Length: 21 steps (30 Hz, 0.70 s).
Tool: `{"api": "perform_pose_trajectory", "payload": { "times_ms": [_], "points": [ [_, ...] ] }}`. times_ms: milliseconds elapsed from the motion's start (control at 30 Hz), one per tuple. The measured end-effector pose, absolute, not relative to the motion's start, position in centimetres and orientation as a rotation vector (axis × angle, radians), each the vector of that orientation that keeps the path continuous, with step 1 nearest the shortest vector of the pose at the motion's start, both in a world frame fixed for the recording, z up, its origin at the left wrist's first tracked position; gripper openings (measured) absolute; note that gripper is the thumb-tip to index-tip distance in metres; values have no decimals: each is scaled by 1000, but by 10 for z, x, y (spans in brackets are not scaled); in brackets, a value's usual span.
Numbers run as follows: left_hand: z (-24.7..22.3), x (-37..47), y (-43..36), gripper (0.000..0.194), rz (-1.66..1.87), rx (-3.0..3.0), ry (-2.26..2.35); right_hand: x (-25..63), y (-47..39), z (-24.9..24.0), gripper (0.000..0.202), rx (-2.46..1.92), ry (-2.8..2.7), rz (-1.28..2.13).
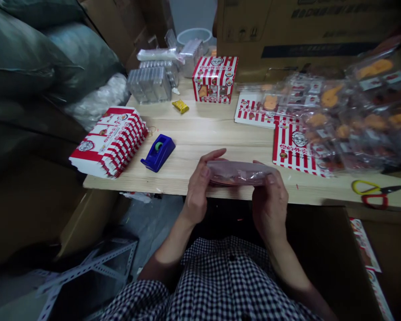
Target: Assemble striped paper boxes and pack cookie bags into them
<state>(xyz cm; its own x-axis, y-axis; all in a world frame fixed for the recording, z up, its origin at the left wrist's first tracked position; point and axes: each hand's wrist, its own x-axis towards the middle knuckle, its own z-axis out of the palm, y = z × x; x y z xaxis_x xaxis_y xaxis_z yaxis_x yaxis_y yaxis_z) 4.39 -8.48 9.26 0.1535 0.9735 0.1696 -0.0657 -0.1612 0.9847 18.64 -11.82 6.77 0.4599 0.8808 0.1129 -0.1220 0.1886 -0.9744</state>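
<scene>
Between my two hands, a flat clear plastic pack (239,174) is held level over the table's front edge; something brownish inside shows faintly. My left hand (200,187) grips its left end, thumb on the near side. Around the right end are the fingers of my right hand (270,191). Beyond the left hand lies a blue tape dispenser (160,154) with a greenish roll. A stack of flat red-and-white striped cartons (110,140) is to its left. One striped box (215,79) stands folded up at the back, with a small yellow packet (180,106) near it.
Clear plastic packs with orange pieces (350,116) are heaped at right, partly over flat striped cartons (297,149). Scissors (377,191) lie at the right front edge. Clear plastic boxes (150,84) stand at the back left. A large cardboard box (287,44) rises behind.
</scene>
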Motion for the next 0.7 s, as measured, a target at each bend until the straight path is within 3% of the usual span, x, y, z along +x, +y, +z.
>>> {"api": "perform_pose_trajectory", "payload": {
  "times_ms": [233, 467, 633, 700],
  "points": [
    [94, 39, -75, 28, 1343, 1424, 1096, 188, -107, 71, 21, -1213, -928, 784],
    [86, 52, -65, 32, 1434, 1142, 1103, 188, -93, 73, 19, -1174, -901, 785],
    [81, 58, -58, 22, 1477, 983, 1024, 187, -82, 72, 16, -1101, -827, 824],
    [80, 58, -57, 28, 1478, 925, 937, 187, -77, 73, 13, -1057, -787, 870]
  ]
}}
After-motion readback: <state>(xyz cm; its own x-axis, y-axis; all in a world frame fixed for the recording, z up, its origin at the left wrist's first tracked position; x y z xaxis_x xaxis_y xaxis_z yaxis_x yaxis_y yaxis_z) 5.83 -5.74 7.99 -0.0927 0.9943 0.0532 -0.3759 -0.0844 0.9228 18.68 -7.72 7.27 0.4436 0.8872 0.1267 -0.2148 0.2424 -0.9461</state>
